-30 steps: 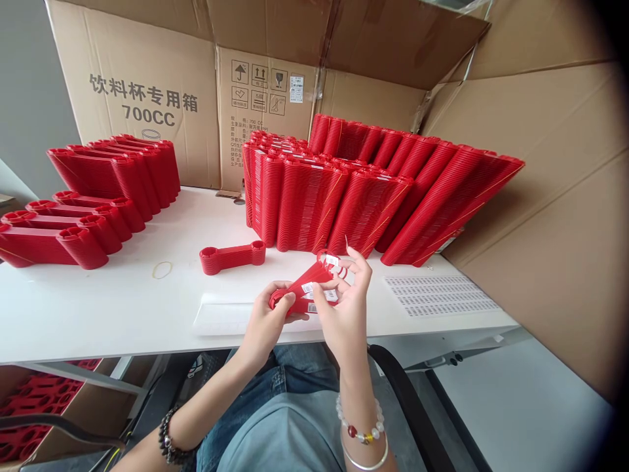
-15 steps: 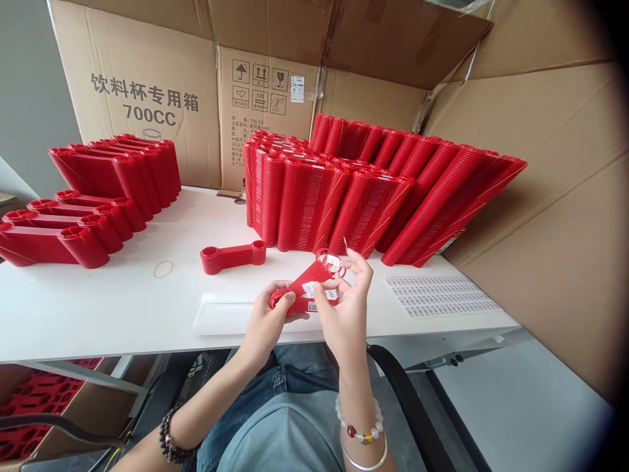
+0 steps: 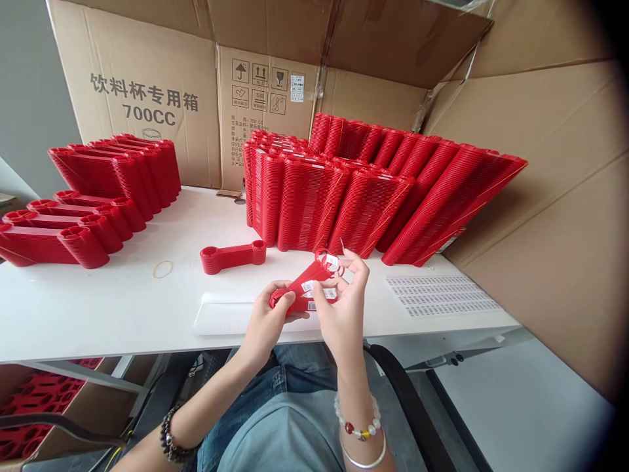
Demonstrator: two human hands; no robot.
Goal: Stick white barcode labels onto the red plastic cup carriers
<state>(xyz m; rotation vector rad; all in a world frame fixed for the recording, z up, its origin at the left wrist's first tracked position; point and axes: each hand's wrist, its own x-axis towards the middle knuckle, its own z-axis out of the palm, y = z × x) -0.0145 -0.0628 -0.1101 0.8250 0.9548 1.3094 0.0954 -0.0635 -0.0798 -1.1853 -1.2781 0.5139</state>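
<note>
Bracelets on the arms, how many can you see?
3. A dark beaded bracelet is on the left wrist. A bead bracelet and a silver bangle are on the right wrist. More could hide below the picture's edge.

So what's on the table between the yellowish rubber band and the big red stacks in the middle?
In the head view, one small red stack lies between the rubber band and the big red stacks.

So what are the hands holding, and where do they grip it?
A fanned bunch of flat red plastic pieces. The left hand pinches the near ring end; the right hand fingers the spread far ends with white stickers.
</note>
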